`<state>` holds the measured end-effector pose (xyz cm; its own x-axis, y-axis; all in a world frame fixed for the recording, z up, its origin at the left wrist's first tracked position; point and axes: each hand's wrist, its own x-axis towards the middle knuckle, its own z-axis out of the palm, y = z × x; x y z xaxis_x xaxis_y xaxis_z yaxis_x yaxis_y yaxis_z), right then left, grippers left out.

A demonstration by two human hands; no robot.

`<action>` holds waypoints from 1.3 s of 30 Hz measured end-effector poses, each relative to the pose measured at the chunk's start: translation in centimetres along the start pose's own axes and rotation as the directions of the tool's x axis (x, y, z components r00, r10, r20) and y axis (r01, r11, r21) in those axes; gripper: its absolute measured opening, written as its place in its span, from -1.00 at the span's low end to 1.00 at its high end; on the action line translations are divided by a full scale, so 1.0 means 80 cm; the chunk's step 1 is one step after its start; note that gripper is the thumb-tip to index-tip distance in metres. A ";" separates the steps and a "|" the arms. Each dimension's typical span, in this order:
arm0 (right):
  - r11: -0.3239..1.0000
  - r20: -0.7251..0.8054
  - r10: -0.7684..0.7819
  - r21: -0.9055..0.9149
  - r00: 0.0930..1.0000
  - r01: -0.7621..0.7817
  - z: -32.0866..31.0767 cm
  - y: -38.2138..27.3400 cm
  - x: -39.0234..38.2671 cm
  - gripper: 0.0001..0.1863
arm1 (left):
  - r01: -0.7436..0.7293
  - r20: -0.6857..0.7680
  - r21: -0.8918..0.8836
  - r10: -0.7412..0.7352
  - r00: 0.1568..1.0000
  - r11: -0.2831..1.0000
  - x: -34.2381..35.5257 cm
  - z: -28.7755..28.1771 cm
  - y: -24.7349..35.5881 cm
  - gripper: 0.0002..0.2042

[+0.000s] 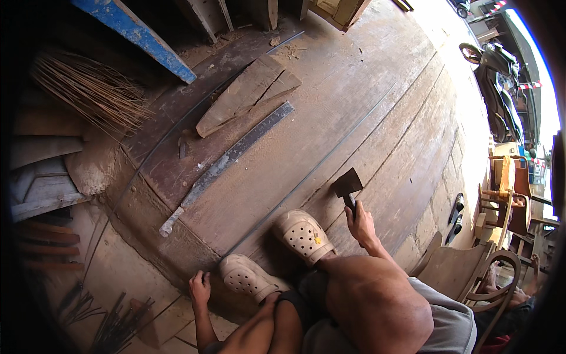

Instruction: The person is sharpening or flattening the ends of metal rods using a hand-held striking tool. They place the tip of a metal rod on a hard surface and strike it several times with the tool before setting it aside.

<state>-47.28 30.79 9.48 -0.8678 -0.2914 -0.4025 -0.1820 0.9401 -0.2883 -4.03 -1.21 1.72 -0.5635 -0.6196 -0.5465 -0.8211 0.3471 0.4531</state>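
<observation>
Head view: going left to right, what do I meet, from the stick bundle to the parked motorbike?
Stick bundle → left hand → left clog → right clog → black flat-bladed tool in the right hand → black footwear → motorbike.

Widest open lane: boarded floor (395, 133) above and right of the scraper (346, 183) in the right hand (361, 227). Leftward, a long flat bar (231, 156) lies slantwise across the way, wooden block (239, 97) just beyond. Clogs (302, 235) obstruct between right hand and left hand (200, 287). Stick bundle (91, 88), blue beam (138, 36) crowd upper left.
</observation>
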 end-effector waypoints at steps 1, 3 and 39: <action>1.000 -0.008 0.004 0.002 1.000 -0.004 0.000 0.001 0.000 -0.67 | -0.017 -0.006 0.012 0.017 1.000 1.000 0.001 0.000 0.000 -0.66; 1.000 -0.023 0.011 0.006 1.000 -0.011 0.001 0.001 -0.001 -0.69 | 0.000 -0.018 0.057 0.001 1.000 0.998 0.000 0.006 -0.005 -0.68; 0.968 -0.149 -0.155 -0.222 0.977 0.120 -0.045 -0.038 0.151 -0.70 | 0.030 -0.038 0.114 -0.026 0.999 0.993 -0.005 0.019 -0.006 -0.86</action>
<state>-58.86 25.05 8.64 -0.8883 -0.4039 -0.2187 -0.3826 0.9141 -0.1342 -3.52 -0.07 0.67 -0.5380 -0.6545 -0.5312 -0.8428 0.4059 0.3535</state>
